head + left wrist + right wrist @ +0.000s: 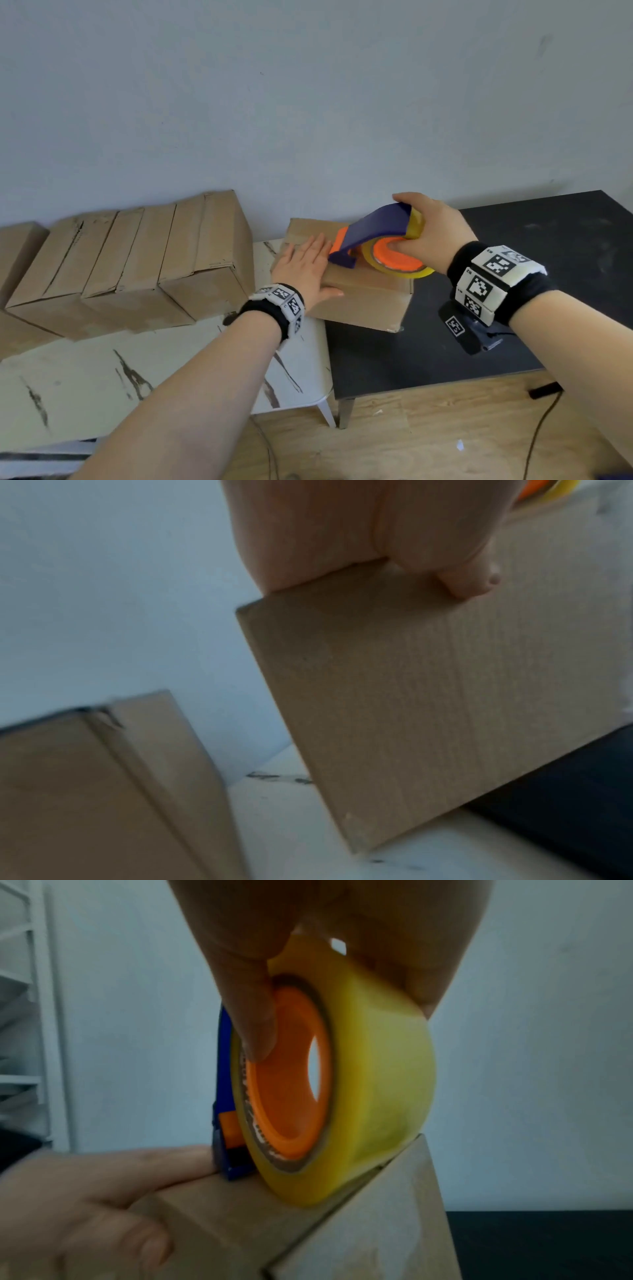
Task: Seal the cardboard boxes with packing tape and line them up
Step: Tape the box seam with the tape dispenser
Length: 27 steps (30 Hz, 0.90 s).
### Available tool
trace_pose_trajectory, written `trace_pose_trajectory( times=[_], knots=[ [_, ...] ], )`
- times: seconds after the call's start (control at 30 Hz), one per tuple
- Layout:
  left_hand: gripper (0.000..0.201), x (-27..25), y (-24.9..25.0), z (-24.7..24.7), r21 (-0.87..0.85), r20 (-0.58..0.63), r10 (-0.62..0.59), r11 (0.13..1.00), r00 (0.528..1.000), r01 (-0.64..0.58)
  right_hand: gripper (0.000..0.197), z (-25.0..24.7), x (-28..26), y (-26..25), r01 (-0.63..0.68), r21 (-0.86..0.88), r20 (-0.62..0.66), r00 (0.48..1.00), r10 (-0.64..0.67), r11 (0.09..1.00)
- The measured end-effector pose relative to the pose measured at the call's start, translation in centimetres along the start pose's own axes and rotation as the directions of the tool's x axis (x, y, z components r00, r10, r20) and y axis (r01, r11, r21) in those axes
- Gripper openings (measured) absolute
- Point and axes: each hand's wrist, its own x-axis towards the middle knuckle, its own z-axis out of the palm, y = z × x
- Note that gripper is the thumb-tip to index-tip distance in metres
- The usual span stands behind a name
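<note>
A small cardboard box (363, 301) sits across the seam between the white table and the black table. My left hand (305, 265) lies flat on its top with straight fingers, pressing it down; the thumb (469, 584) hangs over the near side of the box (445, 696). My right hand (428, 233) grips a tape dispenser (373, 233) with a blue frame, orange hub and yellowish tape roll (377, 1069), thumb inside the hub. The roll rests on the box top (240, 1213) just right of my left fingers (113, 1167).
A row of several closed cardboard boxes (130, 260) stands along the grey wall on the white marbled table (102, 377). The black table (548, 260) extends to the right. A cable (541, 431) trails over the wooden floor below.
</note>
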Motion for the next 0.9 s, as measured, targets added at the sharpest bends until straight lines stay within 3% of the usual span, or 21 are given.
trace_pose_trajectory(
  times=[0.13, 0.23, 0.43, 0.67, 0.9],
  knots=[
    [0.113, 0.6, -1.4, -0.7, 0.016, 0.074, 0.027, 0.999, 0.997, -0.028, 0.072, 0.7, -0.7, -0.6, 0.039, 0.075, 0.02, 0.999, -0.041, 0.996],
    [0.124, 0.5, 0.1, 0.0, -0.086, 0.059, -0.035, 0.996, 0.998, 0.04, 0.069, 0.4, -0.7, -0.2, 0.051, 0.133, 0.025, 0.998, -0.055, 0.99],
    [0.109, 0.9, 0.1, 0.8, -0.1, -0.015, -0.058, 0.993, 0.998, 0.056, 0.063, -0.1, -0.6, 0.2, 0.061, 0.138, 0.058, 0.996, -0.069, 0.989],
    [0.106, 1.2, 0.0, 0.5, -0.086, 0.027, -0.027, 0.996, 0.999, 0.029, 0.063, -1.2, -1.5, 1.0, 0.077, 0.108, 0.081, 0.993, -0.086, 0.991],
    [0.106, 0.9, -0.4, 0.1, -0.077, 0.083, -0.033, 0.996, 0.996, 0.04, 0.056, -3.6, -3.2, 4.0, 0.031, 0.124, 0.025, 0.999, -0.034, 0.992]
  ],
)
